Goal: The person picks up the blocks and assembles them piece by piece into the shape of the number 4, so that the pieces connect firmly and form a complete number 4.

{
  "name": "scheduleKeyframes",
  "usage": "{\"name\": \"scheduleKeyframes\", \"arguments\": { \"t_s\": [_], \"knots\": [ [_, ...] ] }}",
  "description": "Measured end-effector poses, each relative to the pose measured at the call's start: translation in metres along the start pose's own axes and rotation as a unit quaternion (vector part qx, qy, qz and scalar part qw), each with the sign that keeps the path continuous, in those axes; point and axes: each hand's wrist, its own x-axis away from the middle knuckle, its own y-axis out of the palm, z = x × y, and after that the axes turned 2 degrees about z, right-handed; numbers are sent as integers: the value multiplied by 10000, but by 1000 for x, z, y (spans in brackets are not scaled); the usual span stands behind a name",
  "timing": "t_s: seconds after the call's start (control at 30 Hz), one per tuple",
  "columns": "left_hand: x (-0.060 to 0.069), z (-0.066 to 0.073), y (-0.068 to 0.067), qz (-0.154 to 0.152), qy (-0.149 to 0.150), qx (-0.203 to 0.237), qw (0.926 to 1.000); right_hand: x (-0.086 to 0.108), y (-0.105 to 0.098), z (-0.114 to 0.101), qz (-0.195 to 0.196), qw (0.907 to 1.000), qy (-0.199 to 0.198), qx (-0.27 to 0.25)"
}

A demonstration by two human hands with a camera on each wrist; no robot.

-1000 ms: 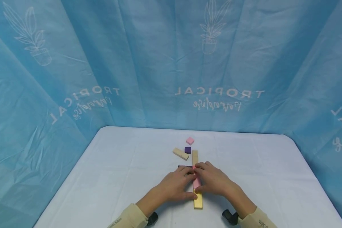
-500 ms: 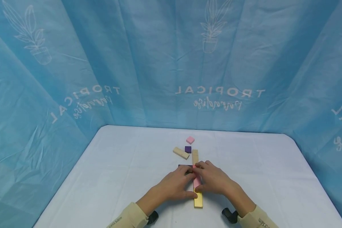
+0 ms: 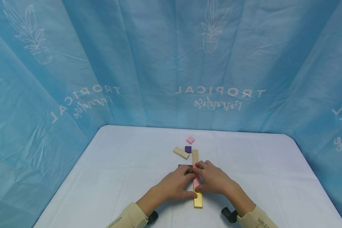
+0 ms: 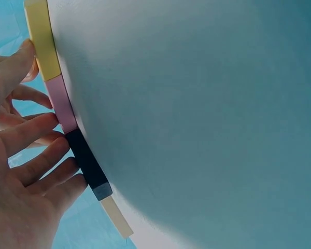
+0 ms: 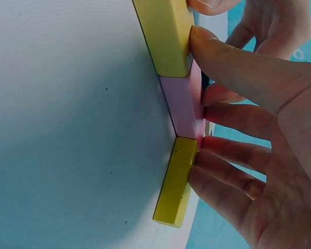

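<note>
A yellow block point(image 3: 198, 202), a pink block point(image 3: 197, 182) and a wooden block point(image 3: 195, 156) lie end to end in a line. A dark block point(image 4: 88, 163) joins the pink one from the left, partly covered in the head view. My left hand point(image 3: 175, 185) rests its thumb on the yellow block, with its fingertips on the pink and dark blocks. From the other side, my right hand point(image 3: 215, 180) touches the yellow block with its thumb; its fingers lie along the pink and wooden blocks. Both hands have loosely extended fingers.
Beyond the hands lie a loose wooden block point(image 3: 181, 153), a small purple block point(image 3: 188, 149) and a small pink block point(image 3: 190, 140). A white cloth point(image 3: 125, 152) covers the table, and a blue curtain point(image 3: 159, 63) hangs behind and at both sides.
</note>
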Motion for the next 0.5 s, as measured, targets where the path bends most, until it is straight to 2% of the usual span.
{"name": "scheduleKeyframes", "arguments": {
  "t_s": [0.2, 0.5],
  "knots": [
    [-1, -1, -1, 130, -86, -96, 9998, 0, 1, 1, 30, 10000, 33, -30],
    [-1, -9, -7, 201, -212, 135, 9995, 0, 0, -1, 18, 9999, 102, -1]
  ]
}}
